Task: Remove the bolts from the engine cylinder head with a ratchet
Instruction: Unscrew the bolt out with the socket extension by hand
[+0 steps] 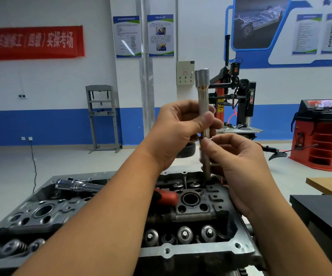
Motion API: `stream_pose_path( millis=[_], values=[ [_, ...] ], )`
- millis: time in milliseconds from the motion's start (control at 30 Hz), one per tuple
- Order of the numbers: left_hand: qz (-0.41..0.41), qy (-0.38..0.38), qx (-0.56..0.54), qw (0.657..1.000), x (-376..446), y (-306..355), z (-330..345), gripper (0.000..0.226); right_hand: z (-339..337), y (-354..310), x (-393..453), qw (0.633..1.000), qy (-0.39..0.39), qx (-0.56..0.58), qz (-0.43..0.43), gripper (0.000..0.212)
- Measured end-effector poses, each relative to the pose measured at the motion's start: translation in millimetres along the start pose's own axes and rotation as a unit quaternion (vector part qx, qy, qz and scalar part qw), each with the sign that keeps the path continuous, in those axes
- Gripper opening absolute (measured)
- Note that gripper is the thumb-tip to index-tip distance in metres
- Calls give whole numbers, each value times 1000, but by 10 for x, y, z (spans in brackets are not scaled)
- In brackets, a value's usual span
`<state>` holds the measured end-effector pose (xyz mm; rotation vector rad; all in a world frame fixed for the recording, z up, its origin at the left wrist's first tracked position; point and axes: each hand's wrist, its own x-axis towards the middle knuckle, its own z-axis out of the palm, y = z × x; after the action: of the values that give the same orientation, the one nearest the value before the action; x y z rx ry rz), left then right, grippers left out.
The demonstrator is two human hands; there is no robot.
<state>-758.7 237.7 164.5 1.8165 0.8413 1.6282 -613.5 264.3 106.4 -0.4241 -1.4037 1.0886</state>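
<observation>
The grey engine cylinder head (201, 250) fills the lower part of the view. A long steel socket extension (202, 90) stands upright over its far right corner, wide end up. My left hand (179, 132) grips the shaft at mid-height. Just below, my right hand (238, 162) pinches a thinner rod, perhaps a bolt (207, 172), whose lower end reaches into a hole in the head. The chrome ratchet (77, 185) lies on the head's far left side, and its red handle (167, 197) shows past my left forearm.
A black bench (324, 214) and a wooden tabletop (328, 184) stand to the right. Behind are a tyre changer (240, 100), a red wheel balancer (324, 134) and a grey shop press (102, 118). Valve springs (185, 234) line the head's near side.
</observation>
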Motion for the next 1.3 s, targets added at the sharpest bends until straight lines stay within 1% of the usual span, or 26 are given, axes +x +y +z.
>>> stream_pose_path(
  millis=[67,100,167,267,300,333,400,433,467,533,567,600,667,733,800,900,967,1000,1033,1100,1133,1200,1267,1300],
  values=[
    [9,37,20,999,-5,3,8,34,-4,8,-13,999,16,-27,-14,41],
    [11,48,23,999,-1,2,6,39,-1,9,-18,999,20,-35,-19,42],
    [2,40,28,999,8,0,-3,36,8,14,-14,999,19,-42,-24,37],
    [-34,-11,-5,999,25,-12,-9,23,23,41,20,998,12,-47,-25,11],
    [-39,-24,-14,999,26,-19,-8,21,22,53,24,999,12,-45,-23,11],
    [-36,-30,-15,999,27,-23,-10,20,18,60,27,999,12,-40,-20,15],
    [-18,-24,-1,1000,24,-34,-11,14,19,52,22,1000,1,-28,-13,18],
    [-9,-16,6,1000,23,-40,-17,9,18,46,15,1000,-5,-25,-16,15],
    [-3,-5,10,1000,20,-36,-14,9,18,34,8,1000,-5,-24,-20,12],
    [7,23,14,1000,23,-35,-15,27,11,26,-4,998,8,-40,-37,27],
    [10,34,14,999,29,-36,-17,32,4,33,1,998,15,-50,-43,32],
    [11,40,15,999,32,-33,-15,33,5,38,3,997,19,-55,-45,32],
    [2,31,17,999,35,-39,-14,25,17,42,4,997,9,-56,-46,22],
    [-14,-11,-7,1000,31,-22,-4,18,31,50,16,998,8,-50,-41,12],
    [-30,-44,-33,998,15,-2,-3,24,40,54,29,998,9,-40,-37,7],
    [-31,-46,-30,998,8,5,-3,24,34,61,41,999,12,-21,-26,13],
    [-12,-30,-14,999,10,-10,-7,14,22,58,38,1000,8,-19,-22,6],
    [0,-18,-9,1000,9,-10,-7,8,9,67,32,999,8,-31,-30,9],
    [12,-1,-1,1000,7,-13,-6,10,5,67,22,998,11,-47,-39,14],
    [23,22,24,999,7,-14,-5,25,-4,79,20,996,21,-67,-55,18],
    [20,26,33,999,13,-14,-3,27,-7,90,25,996,21,-68,-58,17],
    [-1,16,23,1000,25,-22,-6,20,1,95,35,995,12,-74,-59,13],
    [-27,-5,1,1000,34,-17,-2,19,3,101,46,995,-3,-83,-55,16],
    [-30,-11,10,999,33,-21,-5,19,11,95,43,995,-10,-82,-50,18]
  ],
)
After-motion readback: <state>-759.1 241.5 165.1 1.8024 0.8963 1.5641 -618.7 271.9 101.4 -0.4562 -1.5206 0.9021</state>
